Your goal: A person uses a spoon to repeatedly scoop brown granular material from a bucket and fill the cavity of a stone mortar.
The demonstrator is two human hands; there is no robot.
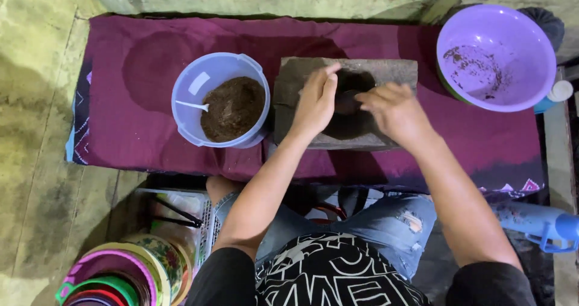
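A grey stone block (386, 70) with a dark round hollow lies on a maroon cloth (132, 95). My left hand (315, 101) rests on the block's left side, fingers at the hollow's rim. My right hand (393, 110) is over the hollow and holds a small dark spoon-like piece (348, 101) whose bowl shows between the two hands. To the left stands a pale blue bowl (188, 110) with brown ground matter and a white spoon (193, 105) in it.
A purple bowl (531, 52) with brown smears sits at the right, a white cap beside it. Stacked coloured rings (114, 276) lie at the lower left, a blue handled object (543, 224) at the lower right. My knees in jeans are below the cloth.
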